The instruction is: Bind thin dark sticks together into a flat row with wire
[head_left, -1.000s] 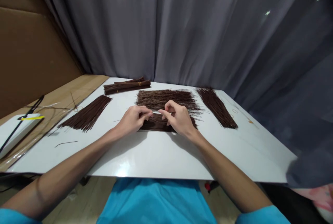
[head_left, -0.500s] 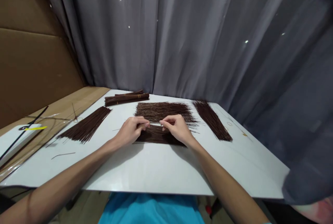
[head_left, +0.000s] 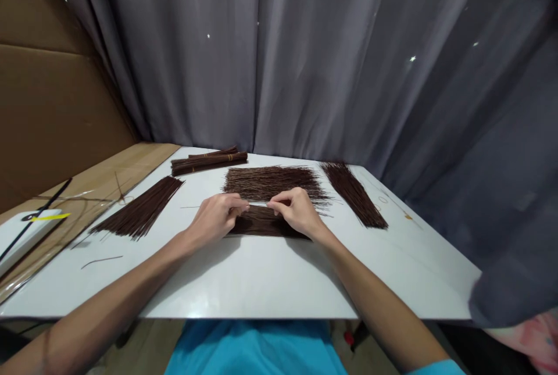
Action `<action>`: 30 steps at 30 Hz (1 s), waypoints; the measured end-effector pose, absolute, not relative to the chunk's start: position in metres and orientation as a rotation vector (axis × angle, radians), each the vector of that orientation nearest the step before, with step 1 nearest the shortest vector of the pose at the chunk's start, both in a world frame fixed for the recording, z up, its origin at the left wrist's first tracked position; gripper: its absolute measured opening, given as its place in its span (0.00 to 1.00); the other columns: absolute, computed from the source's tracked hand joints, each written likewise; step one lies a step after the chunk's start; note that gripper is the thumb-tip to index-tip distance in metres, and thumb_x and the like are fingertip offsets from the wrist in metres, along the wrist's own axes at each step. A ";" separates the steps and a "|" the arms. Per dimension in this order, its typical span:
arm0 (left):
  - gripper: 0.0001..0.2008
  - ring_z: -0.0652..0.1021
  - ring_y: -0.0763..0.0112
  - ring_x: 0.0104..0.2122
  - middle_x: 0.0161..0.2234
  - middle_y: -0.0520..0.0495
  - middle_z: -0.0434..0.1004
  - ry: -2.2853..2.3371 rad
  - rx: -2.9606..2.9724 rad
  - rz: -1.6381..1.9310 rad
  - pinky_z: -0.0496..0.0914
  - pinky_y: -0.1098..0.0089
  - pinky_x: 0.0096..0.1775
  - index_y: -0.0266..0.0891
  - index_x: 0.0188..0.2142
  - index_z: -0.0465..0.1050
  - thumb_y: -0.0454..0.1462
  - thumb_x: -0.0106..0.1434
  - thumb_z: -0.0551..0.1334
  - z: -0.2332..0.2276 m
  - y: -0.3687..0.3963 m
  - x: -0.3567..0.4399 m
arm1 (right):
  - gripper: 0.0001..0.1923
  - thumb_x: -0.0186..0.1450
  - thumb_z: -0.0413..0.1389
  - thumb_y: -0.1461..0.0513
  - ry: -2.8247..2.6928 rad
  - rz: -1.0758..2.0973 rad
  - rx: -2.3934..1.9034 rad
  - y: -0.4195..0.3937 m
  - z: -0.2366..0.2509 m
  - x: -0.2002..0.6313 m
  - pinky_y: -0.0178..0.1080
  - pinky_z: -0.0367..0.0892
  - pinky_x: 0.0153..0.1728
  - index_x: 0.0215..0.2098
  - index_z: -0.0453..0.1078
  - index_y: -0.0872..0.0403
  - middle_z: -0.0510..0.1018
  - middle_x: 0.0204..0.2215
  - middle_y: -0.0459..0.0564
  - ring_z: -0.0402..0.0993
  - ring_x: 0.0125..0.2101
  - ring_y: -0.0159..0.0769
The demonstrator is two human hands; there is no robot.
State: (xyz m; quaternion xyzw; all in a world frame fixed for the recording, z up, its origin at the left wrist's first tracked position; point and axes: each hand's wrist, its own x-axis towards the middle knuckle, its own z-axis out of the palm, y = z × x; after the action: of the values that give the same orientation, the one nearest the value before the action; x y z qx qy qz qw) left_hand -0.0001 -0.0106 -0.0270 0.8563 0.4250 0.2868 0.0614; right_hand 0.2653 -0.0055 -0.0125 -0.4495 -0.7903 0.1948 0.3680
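Note:
My left hand (head_left: pixel 217 218) and my right hand (head_left: pixel 297 211) meet over a small flat pile of thin dark brown sticks (head_left: pixel 261 225) near the middle of the white table (head_left: pixel 270 276). Both hands pinch a thin stick between thumb and fingers, stretched across the short gap between them. A wider loose pile of the same sticks (head_left: pixel 274 182) lies just behind my hands.
More stick piles lie at the left (head_left: pixel 142 208) and at the right (head_left: pixel 354 193). Tied bundles (head_left: pixel 209 161) sit at the back. A single stray stick (head_left: pixel 101 260) lies front left. A white tray with a black strip (head_left: pixel 26 229) rests on the cardboard at left. A grey curtain hangs behind.
The view tilted up and shifted slightly. My hands stayed over the small pile, fingertips drawing a little closer together on the thin stick.

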 end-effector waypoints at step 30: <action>0.30 0.79 0.46 0.41 0.44 0.25 0.82 2.536 2.013 0.196 0.67 0.58 0.42 0.28 0.47 0.78 0.53 0.74 0.51 -0.017 0.056 -0.139 | 0.12 0.75 0.58 0.57 -2.160 -0.205 -1.427 0.060 -0.042 0.326 0.49 0.61 0.52 0.43 0.83 0.53 0.84 0.43 0.58 0.74 0.47 0.49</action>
State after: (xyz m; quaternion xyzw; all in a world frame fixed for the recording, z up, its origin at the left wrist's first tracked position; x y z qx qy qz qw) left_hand -0.1395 0.0556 -0.0168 0.6198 0.7807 0.0604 -0.0509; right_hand 0.3256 0.0598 -0.0416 -0.5293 -0.8011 -0.0759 0.2690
